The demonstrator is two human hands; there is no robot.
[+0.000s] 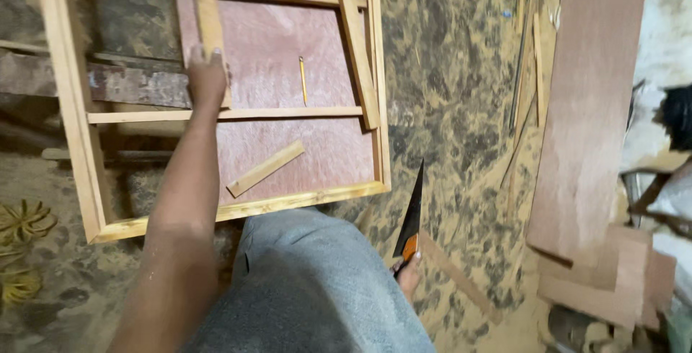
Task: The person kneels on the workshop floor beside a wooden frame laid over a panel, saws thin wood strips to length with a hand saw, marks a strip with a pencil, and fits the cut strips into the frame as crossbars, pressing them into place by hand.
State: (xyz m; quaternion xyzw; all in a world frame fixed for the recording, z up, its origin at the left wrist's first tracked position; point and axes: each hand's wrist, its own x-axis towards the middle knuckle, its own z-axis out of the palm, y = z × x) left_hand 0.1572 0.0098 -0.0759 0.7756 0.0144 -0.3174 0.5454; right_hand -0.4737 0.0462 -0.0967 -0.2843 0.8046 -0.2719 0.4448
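While left hand (pixel 207 79) grips short upright slat (pixel 210 32) at 11 o'clock of wooden frame (pixel 72 108), right hand (pixel 408 275) clasps handsaw (pixel 411 212) at 5 o'clock, blade up; frame rails joined, loose offcut (pixel 265 169) lies on plywood sheet (pixel 288 72), sawdust-strewn floor (pixel 454 93) below.

A wooden frame (pixel 216 100) lies on a plywood sheet (pixel 288 57), with a pencil (pixel 303 79) and a loose strip (pixel 265 169) on that sheet inside the frame, while a second board (pixel 587 100) lies well to the right across the sawdust-strewn floor (pixel 454 93).
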